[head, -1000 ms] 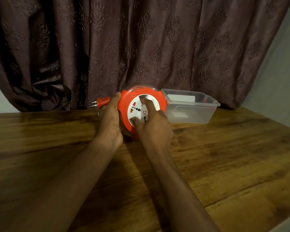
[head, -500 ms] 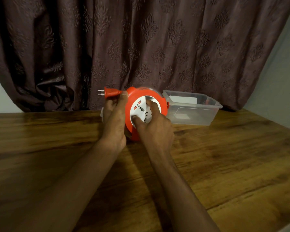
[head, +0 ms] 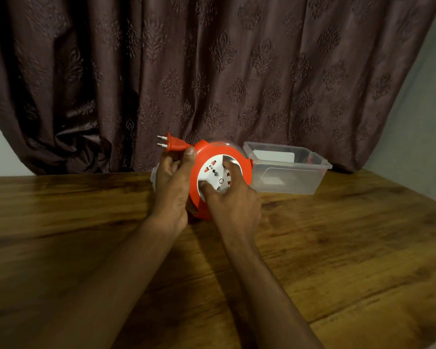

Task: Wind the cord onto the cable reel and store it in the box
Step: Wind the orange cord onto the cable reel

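Head view: left hand pinches plug; right hand grips reel

We look down on a wooden desk with dark, streaky grain and a soft sheen that catches dim light along its left side. Behind its far edge we see a heavy brown-purple curtain embossed with a repeating floral damask motif; it hangs in deep folds and bunches where it meets the desk near the far left corner. We find pale grey wall past the curtain on the right, and a smaller patch of it on the left. The room is dimly lit.
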